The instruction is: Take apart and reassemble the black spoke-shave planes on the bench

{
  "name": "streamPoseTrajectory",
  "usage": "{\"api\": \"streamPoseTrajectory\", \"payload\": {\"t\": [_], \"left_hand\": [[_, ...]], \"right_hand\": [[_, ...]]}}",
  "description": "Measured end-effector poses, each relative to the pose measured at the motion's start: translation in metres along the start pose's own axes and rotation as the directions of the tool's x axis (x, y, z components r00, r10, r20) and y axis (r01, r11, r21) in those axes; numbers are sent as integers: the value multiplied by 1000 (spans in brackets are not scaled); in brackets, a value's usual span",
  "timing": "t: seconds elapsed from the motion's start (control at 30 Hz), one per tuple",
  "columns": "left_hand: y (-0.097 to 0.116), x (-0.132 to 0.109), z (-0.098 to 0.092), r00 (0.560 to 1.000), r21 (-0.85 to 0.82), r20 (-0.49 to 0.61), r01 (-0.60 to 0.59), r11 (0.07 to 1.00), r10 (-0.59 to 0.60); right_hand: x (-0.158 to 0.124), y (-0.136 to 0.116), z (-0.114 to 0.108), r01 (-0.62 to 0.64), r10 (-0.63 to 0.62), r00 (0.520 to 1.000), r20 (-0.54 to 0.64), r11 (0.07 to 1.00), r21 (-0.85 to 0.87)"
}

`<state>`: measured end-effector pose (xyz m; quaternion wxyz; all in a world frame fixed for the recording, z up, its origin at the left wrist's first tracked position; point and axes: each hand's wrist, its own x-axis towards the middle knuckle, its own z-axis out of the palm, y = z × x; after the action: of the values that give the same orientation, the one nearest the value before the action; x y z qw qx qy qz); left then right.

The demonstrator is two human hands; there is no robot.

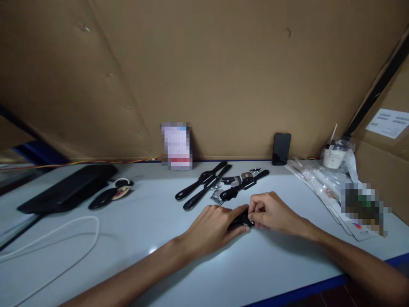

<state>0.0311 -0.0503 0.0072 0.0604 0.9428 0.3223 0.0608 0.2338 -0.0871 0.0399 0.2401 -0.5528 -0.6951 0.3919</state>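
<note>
On the counter (128, 230), the left hand (209, 225) grips a black tool (237, 220); the right hand (271, 212) pinches at its end, on what I cannot tell, seemingly an adjustment, calling next for steadiness.

The left grip (209, 226) holds a black piece (237, 221) over the tabletop (271, 273); the right grip (273, 213) meets its end. Black tools (188, 190) lie beyond, left of a dark phone (281, 149).

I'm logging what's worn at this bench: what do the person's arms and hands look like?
The left hand and right hand are bare: no glove, ring or watch shows. The left forearm and right forearm show no sleeve or marking.
</note>
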Motion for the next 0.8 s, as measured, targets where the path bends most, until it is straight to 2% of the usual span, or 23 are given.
{"api": "streamPoseTrajectory", "payload": {"t": [0.07,0.17,0.3,0.4,0.5,0.6,0.73,0.8], "left_hand": [[0,0,-1,1000,6,13,6,1000,-6],[0,0,-2,1000,7,21,11,1000,-11],[1,0,-2,1000,-4,11,6,1000,-6],[0,0,-1,1000,-15,5,3,1000,-3],[-1,-1,0,1000,-27,-2,0,1000,0],[-1,-1,0,1000,-42,-3,-6,999,6],[0,0,-2,1000,-69,5,-4,998,5],[1,0,-2,1000,-66,13,0,998,1]], "right_hand": [[0,2,-2,46,-47,999,-9,998,-48],[0,4,-5,113,-125,991,-47,970,-216],[-4,-1,-7,86,-119,992,-52,900,-427],[-8,-6,-10,125,-156,988,-19,853,-506],[-11,-8,-10,180,-194,981,25,847,-501],[-11,-8,-9,197,-199,979,41,878,-436],[-8,-5,-6,232,-234,972,29,920,-316],[-8,-2,-6,248,-262,965,5,907,-340]]}}
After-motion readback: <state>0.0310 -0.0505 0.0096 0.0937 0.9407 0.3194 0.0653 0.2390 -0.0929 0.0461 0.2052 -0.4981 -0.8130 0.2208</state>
